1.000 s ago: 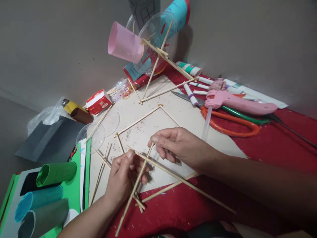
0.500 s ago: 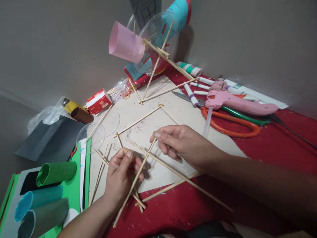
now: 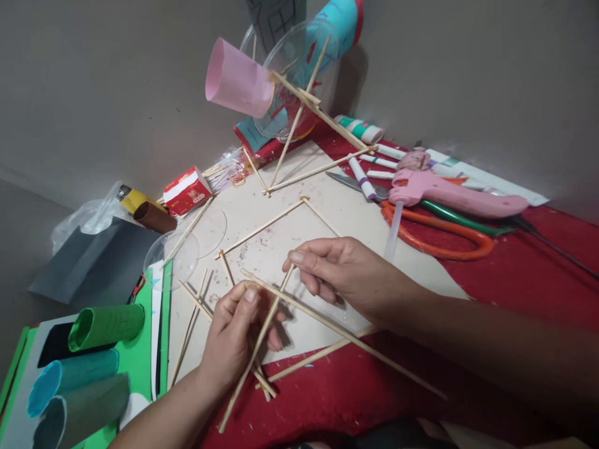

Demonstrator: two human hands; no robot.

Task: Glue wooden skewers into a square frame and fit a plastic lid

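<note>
Two thin wooden sticks are joined in a cross in front of me. My right hand (image 3: 346,274) pinches the upper end of one wooden stick (image 3: 251,362), which slants down toward the table's near side. The other crossing stick (image 3: 341,331) runs down to the right beneath my right forearm. My left hand (image 3: 236,327) is closed beside the crossing, its thumb and forefinger pressed together near the second stick's upper end. What lies in that pinch is hidden. Under the hands, a stick frame (image 3: 262,228) with glued corners lies on a pale sheet (image 3: 374,249).
To the right lie a pink glue gun (image 3: 449,194), orange-handled scissors (image 3: 440,243) and markers (image 3: 361,176). Behind stands a stick-and-disc model with a pink paper cup (image 3: 238,78). Paper tubes (image 3: 107,327), clear discs (image 3: 173,262) and a red box (image 3: 188,192) are at left.
My left hand has moved slightly right, closer to the crossing of the sticks. The crossed sticks have shifted a little, their lower ends moving right. My right hand keeps its pinch.
</note>
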